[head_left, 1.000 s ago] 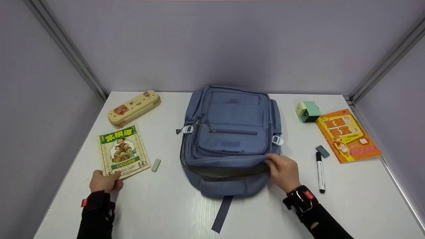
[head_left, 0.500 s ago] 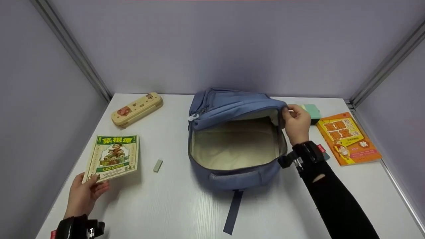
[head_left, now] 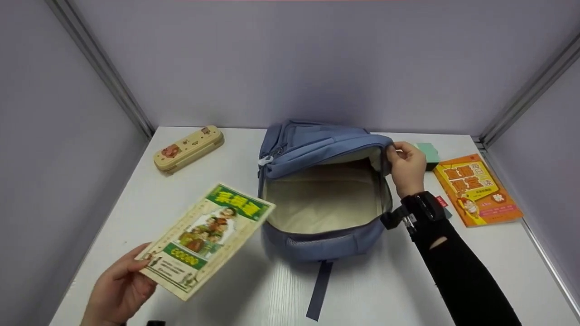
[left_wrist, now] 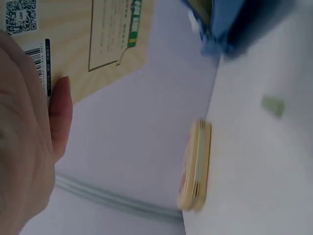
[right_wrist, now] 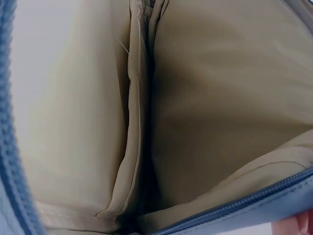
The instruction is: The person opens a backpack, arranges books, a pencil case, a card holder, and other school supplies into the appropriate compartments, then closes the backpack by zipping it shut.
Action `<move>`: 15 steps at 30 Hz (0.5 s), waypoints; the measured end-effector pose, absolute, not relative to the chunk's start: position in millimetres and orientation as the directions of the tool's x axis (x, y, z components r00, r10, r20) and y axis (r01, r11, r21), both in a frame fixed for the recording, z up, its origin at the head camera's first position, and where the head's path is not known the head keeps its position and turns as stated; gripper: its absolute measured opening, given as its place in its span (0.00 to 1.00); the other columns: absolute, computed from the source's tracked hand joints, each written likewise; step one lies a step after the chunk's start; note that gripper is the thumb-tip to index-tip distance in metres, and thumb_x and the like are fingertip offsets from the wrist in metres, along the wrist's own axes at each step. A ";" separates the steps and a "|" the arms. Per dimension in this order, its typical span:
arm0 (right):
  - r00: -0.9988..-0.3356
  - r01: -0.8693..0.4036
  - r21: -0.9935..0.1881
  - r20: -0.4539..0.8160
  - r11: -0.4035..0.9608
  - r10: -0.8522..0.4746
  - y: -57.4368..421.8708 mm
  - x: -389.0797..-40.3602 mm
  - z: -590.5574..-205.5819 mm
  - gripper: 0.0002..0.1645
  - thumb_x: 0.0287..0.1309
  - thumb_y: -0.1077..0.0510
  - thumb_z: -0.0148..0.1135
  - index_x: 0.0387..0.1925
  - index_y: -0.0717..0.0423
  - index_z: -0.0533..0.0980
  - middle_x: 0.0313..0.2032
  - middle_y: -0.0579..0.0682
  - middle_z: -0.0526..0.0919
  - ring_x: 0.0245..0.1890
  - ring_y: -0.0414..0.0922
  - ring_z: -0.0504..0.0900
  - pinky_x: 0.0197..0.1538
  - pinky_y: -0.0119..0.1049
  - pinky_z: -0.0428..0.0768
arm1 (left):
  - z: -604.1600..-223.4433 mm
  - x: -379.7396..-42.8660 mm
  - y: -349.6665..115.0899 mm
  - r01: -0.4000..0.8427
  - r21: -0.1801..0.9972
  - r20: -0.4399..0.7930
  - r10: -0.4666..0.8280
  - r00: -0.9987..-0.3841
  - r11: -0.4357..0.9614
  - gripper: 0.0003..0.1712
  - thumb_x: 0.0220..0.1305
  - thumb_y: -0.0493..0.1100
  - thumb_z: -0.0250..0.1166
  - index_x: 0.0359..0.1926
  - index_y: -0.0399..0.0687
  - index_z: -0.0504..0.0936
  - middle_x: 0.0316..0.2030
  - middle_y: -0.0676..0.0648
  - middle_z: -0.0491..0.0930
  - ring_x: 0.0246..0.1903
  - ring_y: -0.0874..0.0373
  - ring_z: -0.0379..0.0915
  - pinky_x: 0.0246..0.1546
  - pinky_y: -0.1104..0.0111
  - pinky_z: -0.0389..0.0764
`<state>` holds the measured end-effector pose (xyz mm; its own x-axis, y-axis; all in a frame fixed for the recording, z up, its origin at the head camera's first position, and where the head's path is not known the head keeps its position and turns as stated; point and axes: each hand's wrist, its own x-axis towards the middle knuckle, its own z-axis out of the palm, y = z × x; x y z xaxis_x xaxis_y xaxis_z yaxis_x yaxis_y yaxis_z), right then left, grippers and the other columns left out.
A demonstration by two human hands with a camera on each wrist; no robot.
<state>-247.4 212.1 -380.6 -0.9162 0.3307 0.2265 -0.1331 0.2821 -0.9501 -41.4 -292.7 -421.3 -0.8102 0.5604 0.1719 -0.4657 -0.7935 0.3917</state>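
Note:
My left hand (head_left: 120,285) pinches the lower left corner of a cream and green book (head_left: 206,240), thumb on the cover and fingers beneath. Raised over the table, the book tilts with its top corner overlapping the bag's left side in the head view. Its back, with a QR code and barcode, faces the left wrist camera. The blue backpack (head_left: 324,246) lies with its main compartment unzipped. My right hand (head_left: 407,170) grips the right edge of its front flap and holds it up. In the right wrist view the beige lining (right_wrist: 230,88) and an inner divider (right_wrist: 131,122) show.
A yellow pencil case (head_left: 189,149) lies at the back left. On the right are a green box-shaped object (head_left: 428,154), partly behind the right hand, and an orange book (head_left: 478,190). A blurred green eraser (left_wrist: 274,105) lies on the table. A dark strap (head_left: 320,292) trails from the backpack.
My left hand has lifted the book off the table and swung it right, towards the backpack. My right hand has raised the flap, opening the compartment, and has held it there over the last half second.

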 end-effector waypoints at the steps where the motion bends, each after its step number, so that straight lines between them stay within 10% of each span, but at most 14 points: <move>1: -0.917 -0.130 -0.954 0.219 0.271 0.333 212.3 -247.3 -380.9 0.10 0.67 0.64 0.57 0.38 0.71 0.79 0.15 0.30 0.76 0.17 0.29 0.74 0.23 0.24 0.73 | -419.1 -43.6 -281.6 -0.499 0.388 0.164 0.591 -0.790 -0.775 0.31 0.76 0.31 0.23 0.66 0.30 0.67 0.63 0.29 0.73 0.59 0.44 0.78 0.55 0.62 0.83; 7: -0.925 -0.123 -0.972 0.186 0.201 0.333 213.5 -245.8 -382.6 0.08 0.67 0.65 0.58 0.35 0.66 0.80 0.16 0.34 0.78 0.18 0.30 0.76 0.23 0.24 0.74 | -419.8 -68.1 -214.4 -0.568 0.469 0.077 0.672 -0.737 -0.677 0.28 0.78 0.31 0.26 0.65 0.34 0.69 0.56 0.34 0.80 0.46 0.54 0.86 0.48 0.71 0.84; 15: -0.929 -0.141 -0.980 0.180 0.139 0.322 213.9 -242.8 -384.7 0.08 0.66 0.67 0.57 0.31 0.63 0.81 0.17 0.36 0.79 0.17 0.32 0.76 0.22 0.24 0.75 | -418.5 -124.7 -125.8 -0.536 0.572 -0.167 0.552 -0.817 -0.621 0.08 0.75 0.29 0.36 0.46 0.38 0.61 0.30 0.44 0.88 0.31 0.61 0.87 0.36 0.77 0.84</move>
